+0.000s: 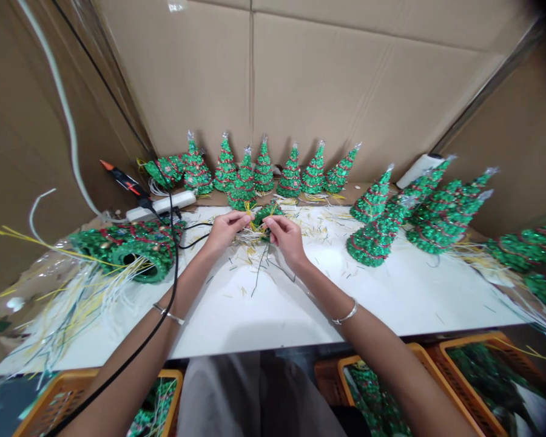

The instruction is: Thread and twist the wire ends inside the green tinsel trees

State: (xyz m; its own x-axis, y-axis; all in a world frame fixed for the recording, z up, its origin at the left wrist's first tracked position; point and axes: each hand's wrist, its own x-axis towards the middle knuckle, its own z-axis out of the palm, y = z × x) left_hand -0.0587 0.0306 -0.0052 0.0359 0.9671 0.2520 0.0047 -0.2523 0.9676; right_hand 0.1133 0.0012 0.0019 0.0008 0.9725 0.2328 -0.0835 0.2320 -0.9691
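Note:
My left hand (226, 229) and my right hand (285, 238) meet over the middle of the white table (264, 315). Both pinch a small green glittery Christmas tree (267, 213) lying on its side, with yellow and white wires sticking out of its base between my fingers. Short wire offcuts (255, 267) litter the table just below my hands. Each wrist wears a thin silver bracelet.
A row of upright trees (264, 170) lines the back cardboard wall. More trees (418, 218) lie at the right, a heap with long wires (131, 246) at the left. A white power strip (161, 206), red-handled tool (125, 179), black cable and orange crates (482, 376) are nearby.

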